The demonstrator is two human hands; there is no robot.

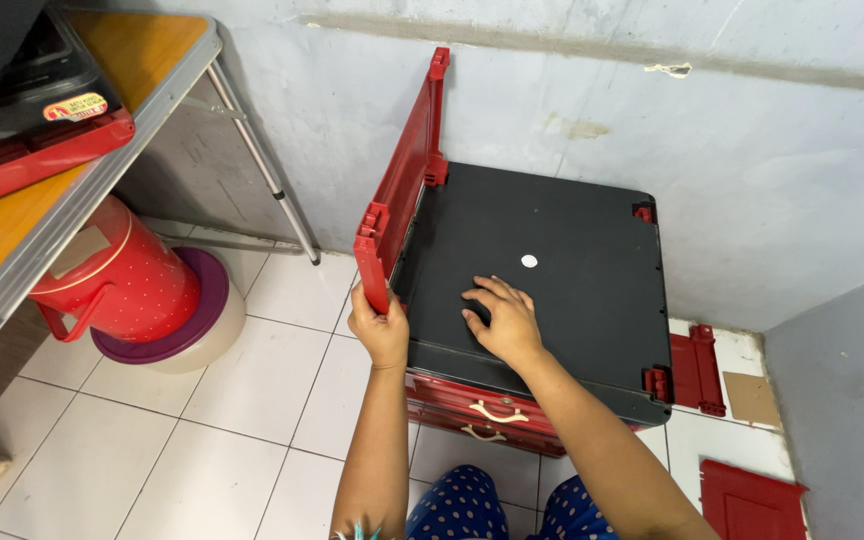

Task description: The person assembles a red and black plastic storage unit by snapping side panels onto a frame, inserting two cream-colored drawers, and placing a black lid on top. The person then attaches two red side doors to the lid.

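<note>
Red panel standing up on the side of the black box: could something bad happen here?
Maybe. The red panel stands on edge, and only the left hand grips its near corner; it might tip over. The right hand lies flat on the black top right beside the panel, so its fingers could get pinched if the panel falls inward. Loose red parts lie on the floor by the wall; someone could step on them.

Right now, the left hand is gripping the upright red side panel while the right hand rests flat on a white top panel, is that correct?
Not quite: the top panel is black, not white; only a small white dot sits on it. The head view shows the left hand gripping the lower end of the upright red side panel and the right hand resting flat on that black surface.
</note>
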